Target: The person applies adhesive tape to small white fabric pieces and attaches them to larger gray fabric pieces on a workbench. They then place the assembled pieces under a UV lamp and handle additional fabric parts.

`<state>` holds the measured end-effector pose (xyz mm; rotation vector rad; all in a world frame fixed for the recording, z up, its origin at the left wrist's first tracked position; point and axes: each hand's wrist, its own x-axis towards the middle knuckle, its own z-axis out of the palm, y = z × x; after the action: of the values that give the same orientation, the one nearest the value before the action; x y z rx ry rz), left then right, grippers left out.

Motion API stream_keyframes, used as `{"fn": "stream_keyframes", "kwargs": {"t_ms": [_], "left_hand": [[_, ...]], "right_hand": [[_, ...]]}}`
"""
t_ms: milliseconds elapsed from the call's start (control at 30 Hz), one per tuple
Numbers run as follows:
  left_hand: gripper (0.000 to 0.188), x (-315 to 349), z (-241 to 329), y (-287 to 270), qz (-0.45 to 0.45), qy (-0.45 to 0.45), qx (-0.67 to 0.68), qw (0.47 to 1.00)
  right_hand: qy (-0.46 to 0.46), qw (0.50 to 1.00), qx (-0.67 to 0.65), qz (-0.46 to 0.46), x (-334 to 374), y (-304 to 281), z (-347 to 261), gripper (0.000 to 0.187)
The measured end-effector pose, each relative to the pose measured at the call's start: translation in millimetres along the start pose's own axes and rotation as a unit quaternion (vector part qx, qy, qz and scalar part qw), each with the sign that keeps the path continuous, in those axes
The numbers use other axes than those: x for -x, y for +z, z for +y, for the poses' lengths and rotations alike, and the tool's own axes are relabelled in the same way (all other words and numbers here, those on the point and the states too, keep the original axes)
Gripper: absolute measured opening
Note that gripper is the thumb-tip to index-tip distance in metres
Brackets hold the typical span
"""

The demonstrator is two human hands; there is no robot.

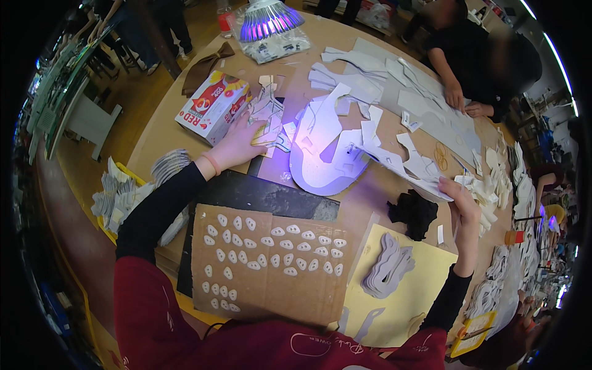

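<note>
My left hand [239, 140] is closed around pale cut pieces marked with coloured lines [271, 112], just right of a red and white box [216, 106]. Its fingertips are partly hidden. My right hand [462, 202] pinches the near end of a long white cut piece [410, 174], which slants up toward the table's middle. Between my hands lies a large white U-shaped piece [317, 176], lit violet. Close to my right hand sits a crumpled black cloth [414, 213].
Nearer me are a cardboard sheet [271, 296] with rows of small white pieces, a dark board [265, 194], and a yellow sheet [425, 271] bearing stacked grey pieces [387, 265]. A lamp [270, 21] stands at the far edge. Across the table, a person's hands [459, 102] rest near grey sheets.
</note>
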<state>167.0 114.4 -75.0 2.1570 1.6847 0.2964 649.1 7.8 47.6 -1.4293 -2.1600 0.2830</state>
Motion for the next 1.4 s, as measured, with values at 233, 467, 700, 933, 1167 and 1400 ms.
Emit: {"fn": "stream_keyframes", "kwargs": {"t_ms": [233,467,700,933,1167,1400], "left_hand": [[0.059,-14,0,-5,0.056,-0.08,0.327,0.94],[0.05,-12,19,-11,0.089,-0.224,0.581,0.778],[0.037,1,9,-37,0.007,-0.2,0.546,0.813],[0.033,23,-17,-48,0.088,-0.136,0.45,0.878],[0.029,31,-3,-52,0.195,-0.016,0.33,0.924],[0.029,34,-14,-57,0.186,-0.04,0.257,0.947]], "right_hand": [[0.019,0.974,0.034,-0.225,38,12,34,0.027],[0.136,0.968,0.049,-0.204,39,0,16,0.03],[0.018,0.984,0.013,-0.175,20,3,-24,0.039],[0.021,0.982,-0.008,-0.189,20,16,-31,0.036],[-0.004,0.982,-0.006,-0.188,34,17,-27,0.038],[0.014,0.984,-0.009,-0.177,46,9,-33,0.036]]}}
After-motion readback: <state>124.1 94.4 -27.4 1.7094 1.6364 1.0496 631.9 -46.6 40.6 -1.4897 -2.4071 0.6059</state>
